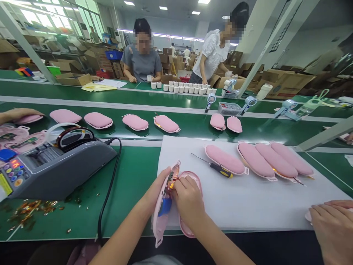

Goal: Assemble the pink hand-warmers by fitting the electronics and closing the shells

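My left hand (157, 189) holds a pink shell half (160, 224) up on its edge, its inside turned to the right, with a circuit board and a blue part (164, 207) in it. The fingers of my right hand (189, 195) are pinched together at the orange tape and thin wires beside the board; what exactly they grip is hidden. Under my right hand, a second pink shell half (199, 180) lies on the white sheet (234, 206). A screwdriver (220, 170) with a black and yellow handle lies to the right, beside a closed pink case (226, 159).
A grey tape dispenser (68, 165) with a black cable (110, 187) stands left, near orange tape scraps (30, 211). Several pink cases (275, 160) lie right and others (167, 123) on the green conveyor. Another person's hands (332, 224) are at lower right. Two people are working opposite.
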### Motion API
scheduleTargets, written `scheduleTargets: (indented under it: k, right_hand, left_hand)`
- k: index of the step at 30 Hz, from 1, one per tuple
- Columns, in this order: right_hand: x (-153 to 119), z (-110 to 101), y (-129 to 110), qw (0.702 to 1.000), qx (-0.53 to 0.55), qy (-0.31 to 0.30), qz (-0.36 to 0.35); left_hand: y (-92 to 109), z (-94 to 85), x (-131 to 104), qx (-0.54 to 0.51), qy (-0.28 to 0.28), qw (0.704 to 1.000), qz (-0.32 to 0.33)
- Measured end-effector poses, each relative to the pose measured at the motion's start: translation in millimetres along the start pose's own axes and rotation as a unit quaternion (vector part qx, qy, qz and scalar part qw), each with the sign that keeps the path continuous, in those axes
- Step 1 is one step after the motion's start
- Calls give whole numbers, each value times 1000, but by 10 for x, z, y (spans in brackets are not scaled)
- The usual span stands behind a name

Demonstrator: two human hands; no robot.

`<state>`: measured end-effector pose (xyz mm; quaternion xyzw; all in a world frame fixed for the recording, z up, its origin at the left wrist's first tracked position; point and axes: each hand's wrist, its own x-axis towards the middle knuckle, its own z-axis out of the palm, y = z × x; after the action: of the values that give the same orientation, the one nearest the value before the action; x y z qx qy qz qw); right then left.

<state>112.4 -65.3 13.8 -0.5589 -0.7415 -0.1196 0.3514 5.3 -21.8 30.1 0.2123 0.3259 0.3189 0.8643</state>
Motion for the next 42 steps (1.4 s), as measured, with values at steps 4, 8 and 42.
scheduleTargets:
  k: [4,8,42]
  right_hand:
    - [77,-45,93,998,48,-17,-42]
    - [138,-115,192,983,125,-129,-41]
    - [-64,-338,-173,918,295,-95,246]
  left_hand:
    - [9,9,-8,-48,-14,999,-14]
    - [19,-37,21,-39,0,998,-48]
    - [17,40,-78,-49,6,998,-24]
